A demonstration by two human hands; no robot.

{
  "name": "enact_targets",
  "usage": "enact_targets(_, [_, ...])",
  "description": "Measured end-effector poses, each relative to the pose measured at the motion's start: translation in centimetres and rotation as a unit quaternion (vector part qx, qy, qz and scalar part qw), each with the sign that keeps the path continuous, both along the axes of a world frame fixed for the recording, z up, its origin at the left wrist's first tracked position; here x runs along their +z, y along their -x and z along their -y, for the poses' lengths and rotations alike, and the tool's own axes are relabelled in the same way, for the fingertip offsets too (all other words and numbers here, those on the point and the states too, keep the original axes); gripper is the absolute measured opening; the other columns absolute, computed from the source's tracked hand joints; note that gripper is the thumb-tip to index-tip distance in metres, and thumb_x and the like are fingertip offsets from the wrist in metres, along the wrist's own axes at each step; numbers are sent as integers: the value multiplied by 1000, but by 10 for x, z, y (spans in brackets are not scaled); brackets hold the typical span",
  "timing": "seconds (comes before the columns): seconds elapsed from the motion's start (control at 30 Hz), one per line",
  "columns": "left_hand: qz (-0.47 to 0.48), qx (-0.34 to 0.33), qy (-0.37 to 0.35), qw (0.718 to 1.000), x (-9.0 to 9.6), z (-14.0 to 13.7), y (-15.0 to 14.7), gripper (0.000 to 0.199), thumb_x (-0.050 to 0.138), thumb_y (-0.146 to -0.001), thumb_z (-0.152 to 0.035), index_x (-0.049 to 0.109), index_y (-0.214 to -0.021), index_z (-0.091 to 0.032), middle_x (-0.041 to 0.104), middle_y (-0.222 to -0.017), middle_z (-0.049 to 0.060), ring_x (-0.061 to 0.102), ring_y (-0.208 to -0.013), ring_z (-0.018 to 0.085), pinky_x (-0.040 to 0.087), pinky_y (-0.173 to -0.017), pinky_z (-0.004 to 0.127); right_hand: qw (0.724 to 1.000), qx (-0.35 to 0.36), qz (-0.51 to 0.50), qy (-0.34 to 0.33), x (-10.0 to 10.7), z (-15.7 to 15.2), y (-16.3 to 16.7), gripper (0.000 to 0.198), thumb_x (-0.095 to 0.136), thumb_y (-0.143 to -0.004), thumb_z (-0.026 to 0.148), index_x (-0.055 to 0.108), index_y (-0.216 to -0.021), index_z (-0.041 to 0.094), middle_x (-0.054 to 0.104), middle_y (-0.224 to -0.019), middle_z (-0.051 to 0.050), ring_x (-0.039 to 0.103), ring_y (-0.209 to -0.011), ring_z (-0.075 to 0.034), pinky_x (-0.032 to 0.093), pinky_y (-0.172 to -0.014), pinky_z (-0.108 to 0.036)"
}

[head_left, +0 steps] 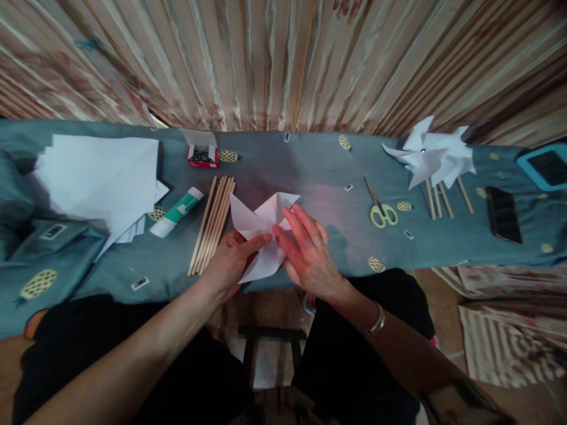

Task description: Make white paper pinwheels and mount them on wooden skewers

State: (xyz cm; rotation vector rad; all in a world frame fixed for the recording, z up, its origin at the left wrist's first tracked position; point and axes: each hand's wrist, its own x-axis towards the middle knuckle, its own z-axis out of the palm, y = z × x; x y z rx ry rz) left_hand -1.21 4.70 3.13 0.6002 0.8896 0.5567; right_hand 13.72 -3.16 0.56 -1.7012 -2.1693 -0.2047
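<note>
A white paper pinwheel [266,218] with folded blades is held between both hands, over the near edge of the table. My left hand [234,260] is closed on it from the left, its thumb pressed near the centre and its other fingers underneath. From the right, my right hand [308,245] grips the pinwheel, fingertips at the middle and on a right-hand blade. Whatever lies under the fingertips at the centre is hidden. Just left of the pinwheel lie several wooden sticks [215,227] side by side.
White paper sheets [106,177] are piled at left beside a glue stick [177,212]. A red box of small dark pieces [202,156] stands behind the sticks. Scissors [380,206], finished pinwheels on sticks [432,153], a phone [504,214] and a blue-framed device [547,167] lie at right.
</note>
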Motion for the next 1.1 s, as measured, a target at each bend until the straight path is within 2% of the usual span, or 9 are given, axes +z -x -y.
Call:
enact_targets(0.07, [-11, 2, -6, 1000, 0, -2, 1, 26, 83, -60, -24, 73, -81, -13, 74, -75, 5, 67, -59, 17, 51, -59, 26, 1000, -3, 3, 6, 0, -1, 4, 44, 44, -89, 17, 51, -132, 13, 42, -148, -15, 23, -145, -29, 32, -108, -50])
enact_targets(0.2, [-13, 13, -13, 1000, 2, -4, 2, 30, 85, -56, -22, 73, -82, -14, 75, -78, 6, 68, -65, 18, 53, -62, 26, 1000, -3, 10, -10, 0, -3, 7, 44, 44, -89, 16, 51, -132, 10, 43, -148, -17, 22, -145, -29, 30, -108, -50])
enact_targets(0.5, [-26, 22, -35, 999, -2, -4, 3, 28, 85, -54, -20, 74, -79, -15, 75, -77, 5, 68, -66, 17, 53, -63, 25, 1000, 7, -4, 15, -2, -5, 9, 44, 38, -90, 12, 52, -132, 12, 46, -147, -12, 26, -144, -25, 30, -111, -47])
enact_targets(0.8, [-38, 28, -83, 995, -5, -5, 1, 30, 85, -57, -23, 74, -83, -14, 76, -82, 7, 69, -71, 18, 55, -69, 27, 1000, -6, 13, -8, 5, -1, 7, 44, 44, -88, 13, 51, -132, 13, 41, -149, -16, 21, -146, -29, 32, -108, -50])
enact_targets(1.1, [-41, 27, -68, 996, -5, -5, -1, 29, 85, -57, -25, 74, -81, -13, 75, -75, 7, 70, -69, 20, 55, -63, 26, 1000, 3, -3, -7, 6, 3, 6, 50, 44, -87, 15, 44, -137, 13, 38, -150, -17, 18, -146, -31, 32, -109, -52])
